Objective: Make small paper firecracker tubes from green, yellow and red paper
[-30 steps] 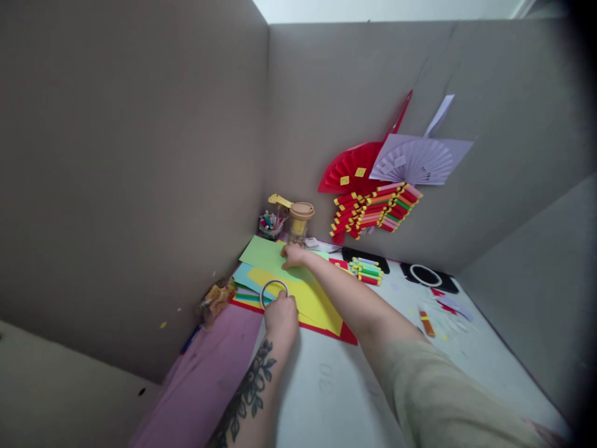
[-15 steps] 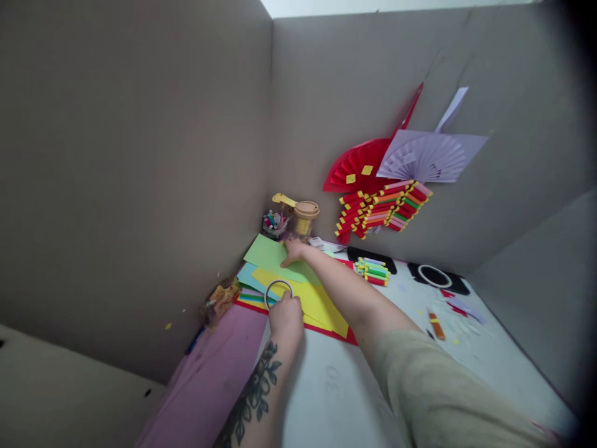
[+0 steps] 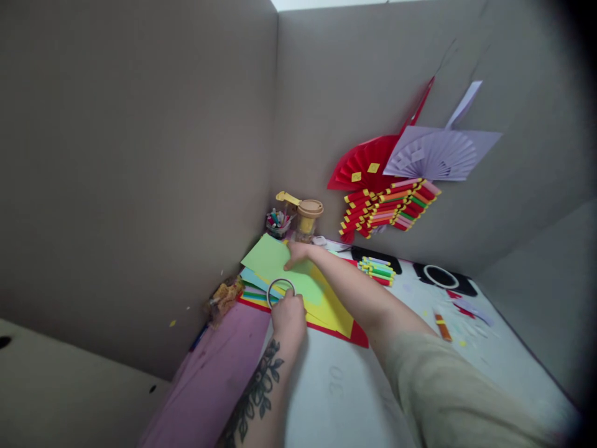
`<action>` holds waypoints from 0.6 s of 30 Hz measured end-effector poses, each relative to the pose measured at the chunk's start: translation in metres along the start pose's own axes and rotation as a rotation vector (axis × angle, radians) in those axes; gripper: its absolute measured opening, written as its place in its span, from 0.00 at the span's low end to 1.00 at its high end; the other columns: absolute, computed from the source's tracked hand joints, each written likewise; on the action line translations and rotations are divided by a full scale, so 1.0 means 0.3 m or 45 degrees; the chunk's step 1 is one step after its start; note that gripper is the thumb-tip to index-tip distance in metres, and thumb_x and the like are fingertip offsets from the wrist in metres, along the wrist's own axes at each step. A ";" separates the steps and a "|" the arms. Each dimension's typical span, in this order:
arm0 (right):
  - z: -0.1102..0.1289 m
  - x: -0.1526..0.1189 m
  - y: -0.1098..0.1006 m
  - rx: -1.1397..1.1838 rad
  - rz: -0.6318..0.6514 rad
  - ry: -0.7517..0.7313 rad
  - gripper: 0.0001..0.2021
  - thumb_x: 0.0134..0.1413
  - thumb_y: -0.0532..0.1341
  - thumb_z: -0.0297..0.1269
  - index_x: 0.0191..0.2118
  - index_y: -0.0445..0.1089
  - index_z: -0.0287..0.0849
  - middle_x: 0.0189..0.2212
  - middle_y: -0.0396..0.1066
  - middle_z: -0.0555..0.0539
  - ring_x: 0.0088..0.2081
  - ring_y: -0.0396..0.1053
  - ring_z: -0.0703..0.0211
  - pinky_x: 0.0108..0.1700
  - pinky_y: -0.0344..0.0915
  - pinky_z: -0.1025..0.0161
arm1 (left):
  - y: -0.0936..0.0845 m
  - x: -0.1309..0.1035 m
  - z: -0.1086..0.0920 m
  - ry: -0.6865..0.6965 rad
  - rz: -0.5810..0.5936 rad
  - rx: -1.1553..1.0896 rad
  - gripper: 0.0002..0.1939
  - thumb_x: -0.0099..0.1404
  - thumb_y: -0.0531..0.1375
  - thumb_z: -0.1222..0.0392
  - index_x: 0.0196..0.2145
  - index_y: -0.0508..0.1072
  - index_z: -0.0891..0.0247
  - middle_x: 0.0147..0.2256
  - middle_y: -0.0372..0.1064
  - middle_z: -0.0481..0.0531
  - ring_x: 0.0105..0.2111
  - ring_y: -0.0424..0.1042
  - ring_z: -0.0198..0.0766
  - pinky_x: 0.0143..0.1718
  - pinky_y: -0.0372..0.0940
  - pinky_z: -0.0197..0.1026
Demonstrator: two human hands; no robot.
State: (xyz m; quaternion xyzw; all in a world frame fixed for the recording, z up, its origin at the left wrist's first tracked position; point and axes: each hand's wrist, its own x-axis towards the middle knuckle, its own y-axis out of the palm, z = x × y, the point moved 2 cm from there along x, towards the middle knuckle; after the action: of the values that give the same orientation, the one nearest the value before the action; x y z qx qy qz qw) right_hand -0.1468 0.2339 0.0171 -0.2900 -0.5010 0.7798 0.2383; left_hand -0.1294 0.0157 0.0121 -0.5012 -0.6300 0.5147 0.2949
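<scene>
My left hand (image 3: 288, 314) is closed on a thin pale ring (image 3: 269, 292) that looks like a roll of tape, at the near side of a stack of coloured paper. Farther off, my right hand (image 3: 297, 252) grips the far right part of a light green sheet (image 3: 265, 256), its fingertips partly hidden. Beneath the green sheet lie yellow paper (image 3: 342, 320), light blue paper (image 3: 252, 277) and a red sheet (image 3: 361, 336) at the bottom. Green paper also shows between my two hands.
Behind the stack stand a lidded cup (image 3: 310, 214) and a container of pens (image 3: 278, 223). Small paper rolls (image 3: 377, 270), black pads (image 3: 445, 279) and an orange piece (image 3: 443, 327) lie rightward. Red (image 3: 366, 165) and lilac (image 3: 441, 152) paper fans hang on the wall.
The green sheet has shifted toward me and covers more of the yellow paper. My right hand keeps its place at the sheet's far side. The view has turned slightly.
</scene>
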 end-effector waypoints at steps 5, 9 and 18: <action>-0.029 -0.090 -0.030 0.240 0.194 -0.079 0.32 0.32 0.72 0.44 0.49 0.70 0.42 0.45 0.73 0.45 0.44 0.71 0.51 0.44 0.66 0.63 | -0.014 -0.006 -0.007 0.000 0.014 -0.025 0.11 0.63 0.53 0.65 0.40 0.72 0.65 0.44 0.66 0.60 0.37 0.72 0.41 0.34 0.61 0.38; -0.069 -0.162 -0.047 0.383 0.193 -0.038 0.37 0.32 0.72 0.45 0.53 0.66 0.40 0.48 0.71 0.41 0.46 0.69 0.49 0.47 0.65 0.62 | -0.017 -0.005 -0.010 0.003 -0.001 -0.029 0.11 0.63 0.53 0.65 0.41 0.72 0.65 0.43 0.67 0.59 0.39 0.71 0.42 0.35 0.62 0.38; -0.092 -0.224 -0.024 0.436 0.086 0.095 0.22 0.47 0.65 0.41 0.49 0.67 0.41 0.45 0.73 0.44 0.39 0.72 0.56 0.36 0.67 0.67 | -0.030 -0.011 -0.003 -0.005 -0.158 -0.039 0.13 0.66 0.50 0.57 0.37 0.73 0.62 0.40 0.68 0.56 0.36 0.71 0.40 0.32 0.60 0.38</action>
State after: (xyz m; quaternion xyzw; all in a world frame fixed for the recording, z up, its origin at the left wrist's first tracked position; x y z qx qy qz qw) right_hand -0.0788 0.2100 0.0290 -0.2907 -0.3417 0.8499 0.2764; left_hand -0.1305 0.0131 0.0212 -0.4647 -0.6681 0.4868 0.3175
